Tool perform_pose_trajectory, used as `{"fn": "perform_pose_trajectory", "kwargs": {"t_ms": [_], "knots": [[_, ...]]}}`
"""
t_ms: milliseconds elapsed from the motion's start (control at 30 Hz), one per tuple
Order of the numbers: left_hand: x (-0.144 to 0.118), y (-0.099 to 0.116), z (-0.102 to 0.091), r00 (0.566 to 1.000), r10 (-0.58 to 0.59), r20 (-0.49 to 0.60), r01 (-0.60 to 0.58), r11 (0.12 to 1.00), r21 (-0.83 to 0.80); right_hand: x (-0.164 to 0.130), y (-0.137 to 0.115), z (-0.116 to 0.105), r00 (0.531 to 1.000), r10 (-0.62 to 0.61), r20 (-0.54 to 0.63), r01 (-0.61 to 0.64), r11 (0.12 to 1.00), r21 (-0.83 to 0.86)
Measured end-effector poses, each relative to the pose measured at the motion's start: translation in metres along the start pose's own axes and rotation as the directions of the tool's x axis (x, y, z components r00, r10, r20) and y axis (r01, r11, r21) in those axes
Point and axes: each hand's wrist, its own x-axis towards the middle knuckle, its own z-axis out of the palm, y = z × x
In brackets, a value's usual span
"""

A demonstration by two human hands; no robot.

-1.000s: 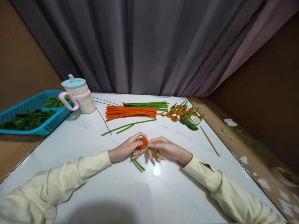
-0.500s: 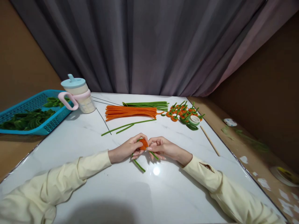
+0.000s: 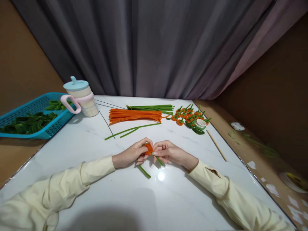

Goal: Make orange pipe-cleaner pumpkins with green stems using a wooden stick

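Observation:
Between thumb and fingers, my left hand [image 3: 136, 152] holds a small orange pipe-cleaner piece [image 3: 149, 149], coiled into a rounded shape. A green pipe cleaner [image 3: 144, 172] hangs below that hand, its tip pointing toward me. My right hand [image 3: 169, 151] meets the left at the orange piece's right side, thumb and fingertips pinched on a green pipe-cleaner end [image 3: 158, 160] that sticks out beneath them. Whether both green ends belong to one stem is hidden by the fingers. Both hands are just above the white tabletop [image 3: 115, 195].
Orange pipe cleaners [image 3: 135, 116] and green pipe cleaners [image 3: 151, 107] lie in bundles ahead. Finished orange pieces with green stems [image 3: 180, 122] sit at right, near a white tape roll [image 3: 200, 124] and a wooden stick [image 3: 216, 145]. A cup [image 3: 89, 106] and blue basket [image 3: 45, 132] stand left.
Almost nothing differs. The hands stay together on the orange piece, with only a slight shift of the fingers and of the whole view.

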Motion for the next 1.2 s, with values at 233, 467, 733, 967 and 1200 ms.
{"fn": "perform_pose_trajectory", "kwargs": {"t_ms": [233,467,733,967,1200], "knots": [[0.002,0.001,-0.002,0.994,0.051,-0.098,-0.035,0.988,0.152,0.0,0.002,-0.003,0.999,-0.038,-0.037,0.038,0.999,-0.012],[-0.004,0.005,-0.003,0.946,0.307,-0.101,-0.166,0.731,0.662,-0.001,-0.003,0.002,0.998,0.029,-0.06,-0.035,0.994,-0.1],[-0.005,-0.001,0.0,0.922,0.374,-0.1,-0.144,0.57,0.809,-0.003,-0.008,0.008,0.994,0.06,-0.094,-0.077,0.98,-0.181],[-0.005,-0.001,0.002,0.924,0.352,-0.151,-0.057,0.515,0.855,-0.003,-0.007,0.008,0.994,0.018,-0.107,-0.04,0.979,-0.2],[-0.004,-0.001,0.0,0.924,0.346,-0.165,-0.017,0.467,0.884,-0.004,-0.007,0.005,0.996,0.017,-0.083,-0.031,0.985,-0.168]]}}
